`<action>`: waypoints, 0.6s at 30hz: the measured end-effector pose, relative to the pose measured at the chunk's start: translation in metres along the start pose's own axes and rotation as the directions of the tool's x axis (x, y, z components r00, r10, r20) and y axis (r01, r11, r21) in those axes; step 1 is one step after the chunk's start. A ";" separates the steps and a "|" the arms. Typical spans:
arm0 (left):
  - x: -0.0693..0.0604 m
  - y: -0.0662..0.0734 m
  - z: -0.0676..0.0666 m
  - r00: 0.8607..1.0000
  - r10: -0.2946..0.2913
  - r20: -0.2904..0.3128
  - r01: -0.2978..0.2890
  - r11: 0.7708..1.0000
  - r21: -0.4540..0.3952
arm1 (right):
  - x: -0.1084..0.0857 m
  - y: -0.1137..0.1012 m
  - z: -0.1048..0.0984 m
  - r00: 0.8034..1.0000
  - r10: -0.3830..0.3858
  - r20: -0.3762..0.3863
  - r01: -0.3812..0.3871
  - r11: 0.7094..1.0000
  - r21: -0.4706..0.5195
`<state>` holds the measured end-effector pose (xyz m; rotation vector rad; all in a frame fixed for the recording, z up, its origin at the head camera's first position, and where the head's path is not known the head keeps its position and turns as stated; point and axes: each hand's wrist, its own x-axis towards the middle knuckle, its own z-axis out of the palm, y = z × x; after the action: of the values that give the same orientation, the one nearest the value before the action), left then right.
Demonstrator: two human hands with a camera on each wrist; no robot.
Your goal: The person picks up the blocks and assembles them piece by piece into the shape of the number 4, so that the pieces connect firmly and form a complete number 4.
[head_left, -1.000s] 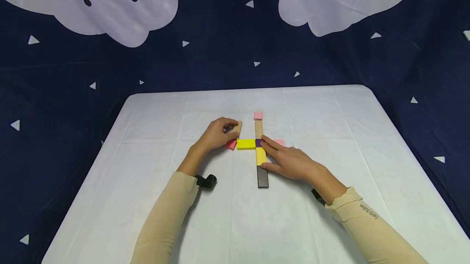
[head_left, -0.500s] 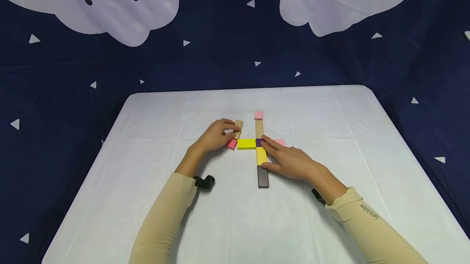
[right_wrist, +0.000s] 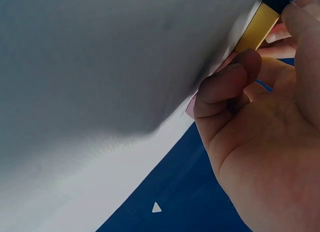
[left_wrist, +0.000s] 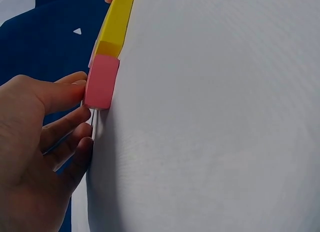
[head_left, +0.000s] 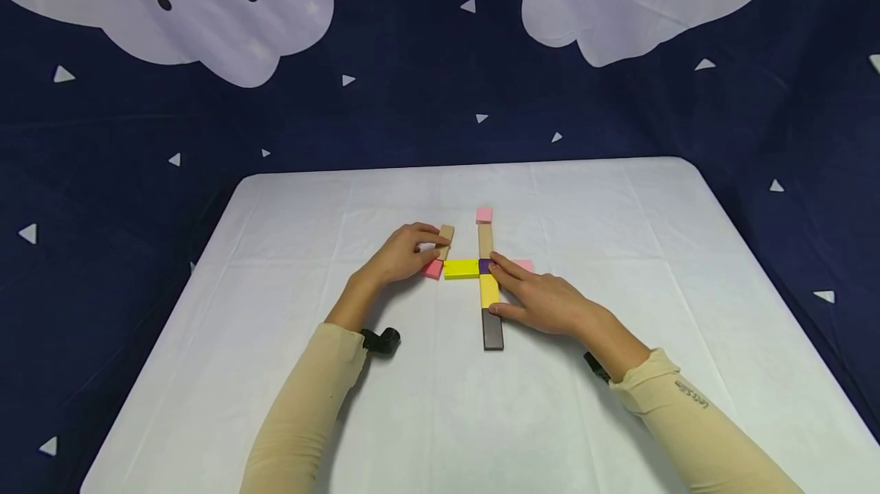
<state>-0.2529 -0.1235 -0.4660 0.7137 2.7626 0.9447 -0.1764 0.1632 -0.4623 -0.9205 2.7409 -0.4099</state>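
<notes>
My left hand (head_left: 406, 253) holds a tan wooden block (head_left: 444, 240) between thumb and fingers. This block slants away from a red-pink block (head_left: 432, 269), and the thumb lies beside that block in the left wrist view. A bright yellow block (head_left: 461, 269) runs from there to a small purple block (head_left: 484, 266). My right hand (head_left: 546, 301) rests with spread fingers on the row: fingertips by the purple block, thumb at the joint of a yellow-orange block (head_left: 489, 292) and a dark grey block (head_left: 492, 330). Its lower fingers curl loosely in the right wrist view.
Behind the purple block lies another tan block (head_left: 485, 240), ending in a light pink block (head_left: 484, 215). A second light pink block (head_left: 523, 266) is partly hidden by the right hand. The white-covered table (head_left: 289, 234) meets a dark blue cloth backdrop (head_left: 412, 120).
My left fingers have shifted slightly on the tan block, covering more of its middle. The red-pink block has barely moved. My right hand stays in place.
</notes>
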 end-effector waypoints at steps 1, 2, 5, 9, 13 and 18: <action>0.000 0.000 0.000 1.000 0.000 -0.001 0.000 1.000 -0.001 | 0.000 0.000 0.000 1.000 -0.001 0.000 0.001 1.000 0.000; 0.000 0.000 0.000 1.000 -0.001 -0.002 0.001 1.000 -0.001 | 0.000 0.000 0.000 1.000 -0.001 0.001 0.001 1.000 0.000; -0.002 0.001 0.000 1.000 -0.012 -0.007 0.012 1.000 -0.015 | 0.000 -0.001 -0.001 1.000 -0.002 0.001 0.002 1.000 0.002; -0.002 0.005 0.003 0.999 -0.034 -0.010 0.034 0.999 -0.018 | 0.000 -0.001 -0.002 1.000 -0.002 -0.004 0.002 1.000 -0.006; -0.002 0.008 0.006 0.998 -0.062 -0.018 0.063 0.998 0.010 | -0.001 -0.001 -0.003 1.000 -0.002 -0.004 0.002 1.000 -0.006; -0.002 0.007 0.007 0.997 -0.075 -0.030 0.076 0.997 0.015 | 0.000 -0.002 -0.002 1.000 -0.008 -0.006 0.008 1.000 -0.006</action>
<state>-0.2469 -0.1157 -0.4669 0.5977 2.8043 0.9266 -0.1758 0.1618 -0.4592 -0.9339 2.7457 -0.4069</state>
